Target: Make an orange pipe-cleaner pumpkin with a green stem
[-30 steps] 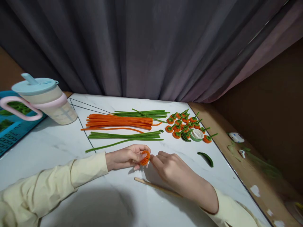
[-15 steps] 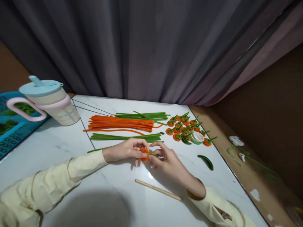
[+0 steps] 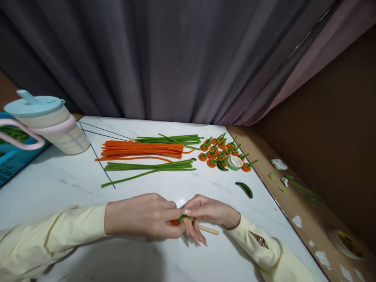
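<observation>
My left hand is closed around a small orange fuzzy pipe-cleaner ball, most of which is hidden by the fingers. Just right of it, thumb and forefinger of my right hand pinch its green pipe-cleaner stem; the other fingers hang loosely below. The two hands meet low over the white table. Partly behind the right hand lies a thin wooden stick. Beyond the hands are bundles of orange pipe cleaners and green pipe cleaners.
Several finished orange balls with green stems cluster at the right around a roll of tape. A curved green piece lies nearer. At left stand a lidded cup and a blue basket. A grey curtain hangs behind.
Both hands have come down and nearer to me. My left hand has turned, its back now facing up and covering most of the orange ball. The view has shifted slightly right.
</observation>
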Tool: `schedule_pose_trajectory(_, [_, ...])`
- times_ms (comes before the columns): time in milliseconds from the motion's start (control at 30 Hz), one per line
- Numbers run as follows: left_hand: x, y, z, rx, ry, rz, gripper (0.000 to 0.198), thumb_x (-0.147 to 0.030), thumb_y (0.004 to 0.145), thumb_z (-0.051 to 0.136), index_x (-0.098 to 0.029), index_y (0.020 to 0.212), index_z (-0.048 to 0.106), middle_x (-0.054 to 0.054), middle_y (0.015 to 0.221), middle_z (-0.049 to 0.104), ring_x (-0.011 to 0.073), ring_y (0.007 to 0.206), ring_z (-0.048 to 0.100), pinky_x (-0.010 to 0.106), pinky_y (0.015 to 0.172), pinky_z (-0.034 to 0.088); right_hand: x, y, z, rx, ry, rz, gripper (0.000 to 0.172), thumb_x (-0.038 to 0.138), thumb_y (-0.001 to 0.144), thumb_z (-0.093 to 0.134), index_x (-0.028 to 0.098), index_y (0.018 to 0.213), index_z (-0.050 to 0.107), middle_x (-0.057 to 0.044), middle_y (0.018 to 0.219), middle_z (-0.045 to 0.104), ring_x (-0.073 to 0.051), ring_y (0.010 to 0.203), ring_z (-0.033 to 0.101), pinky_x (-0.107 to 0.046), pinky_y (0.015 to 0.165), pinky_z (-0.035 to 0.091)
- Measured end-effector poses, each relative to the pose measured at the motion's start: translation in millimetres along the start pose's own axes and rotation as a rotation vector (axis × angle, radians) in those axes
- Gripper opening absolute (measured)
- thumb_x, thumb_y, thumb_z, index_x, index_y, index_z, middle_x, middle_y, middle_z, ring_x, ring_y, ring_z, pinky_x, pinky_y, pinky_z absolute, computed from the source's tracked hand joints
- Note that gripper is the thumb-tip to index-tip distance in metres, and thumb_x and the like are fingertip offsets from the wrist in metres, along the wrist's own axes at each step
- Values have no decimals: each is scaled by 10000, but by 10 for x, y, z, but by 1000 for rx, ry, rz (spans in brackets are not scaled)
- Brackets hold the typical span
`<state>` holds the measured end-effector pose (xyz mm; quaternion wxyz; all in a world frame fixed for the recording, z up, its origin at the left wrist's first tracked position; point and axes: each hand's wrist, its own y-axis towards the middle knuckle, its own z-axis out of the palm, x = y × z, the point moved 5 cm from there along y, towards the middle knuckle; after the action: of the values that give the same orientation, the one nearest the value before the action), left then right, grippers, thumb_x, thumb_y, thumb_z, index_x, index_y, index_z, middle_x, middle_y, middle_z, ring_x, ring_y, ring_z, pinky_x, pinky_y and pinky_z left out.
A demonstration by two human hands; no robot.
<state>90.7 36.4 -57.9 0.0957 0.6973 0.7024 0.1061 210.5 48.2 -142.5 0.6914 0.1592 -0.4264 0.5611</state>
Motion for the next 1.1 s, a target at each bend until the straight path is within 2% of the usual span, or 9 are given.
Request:
schedule_pose_trajectory(167, [-52,33,-59,10,77,14,157,-80,833,497,-200,769,577,45,729,602,161,628,510,287,523,373,-27,-17,4,102,108,21,528,545,856,510,41,742,619,-66,512,598,-146,395,569,-208,335,448])
schedule_pose_trajectory(300, [-82,37,-24,94,107,32,218,-81,844,430,-190,792,610,74,770,638,176,644,529,296,539,391,-14,-43,46,136,129,72,384,396,884,526,48,741,606,-41,511,578,-118,381,545,-185,349,434])
schedule_pose_trajectory(367, [-86,32,-6,117,100,32,236,-83,846,414,-196,840,621,81,777,644,181,649,535,300,542,392,-7,-55,67,124,117,95,326,352,866,568,57,729,595,-22,501,564,-106,377,535,-176,357,430])
schedule_pose_trajectory(467, [-81,32,-17,108,44,20,248,-106,841,410,-220,896,623,82,773,642,190,664,535,307,549,392,-14,-58,73,95,92,103,335,382,802,653,72,694,585,-3,474,553,-95,352,512,-171,338,418])
schedule_pose_trajectory(700, [-94,56,-26,95,-60,17,190,-119,817,444,-215,852,604,75,746,613,186,636,510,316,507,358,-45,-41,74,95,-3,138,354,413,726,718,97,652,574,7,476,579,-95,351,524,-170,318,419])
schedule_pose_trajectory(833, [-104,52,-14,16,-151,-31,168,-93,789,465,-217,693,523,17,618,541,152,514,421,299,446,306,15,-57,133,93,-110,142,377,450,719,719,106,665,575,38,477,552,-59,351,479,-154,336,389])
schedule_pose_trajectory(933, [-52,30,1,25,-374,-136,183,-91,811,474,-205,669,488,-14,589,529,118,481,417,260,462,320,59,-83,200,155,-240,126,403,500,751,669,112,698,577,44,499,531,-45,371,461,-147,351,364])
schedule_pose_trajectory(1033, [-28,13,10,104,-608,-117,218,1,792,451,-188,813,558,19,761,653,126,653,558,221,577,391,132,-121,251,183,-466,72,363,462,838,565,118,722,575,48,511,498,-39,377,427,-151,374,348])
schedule_pose_trajectory(1100, [2,12,12,122,-740,-111,305,47,777,417,-174,899,588,52,874,690,140,765,596,209,659,424,227,-154,286,129,-706,11,286,351,886,504,120,736,582,48,523,479,-38,408,416,-152,422,353])
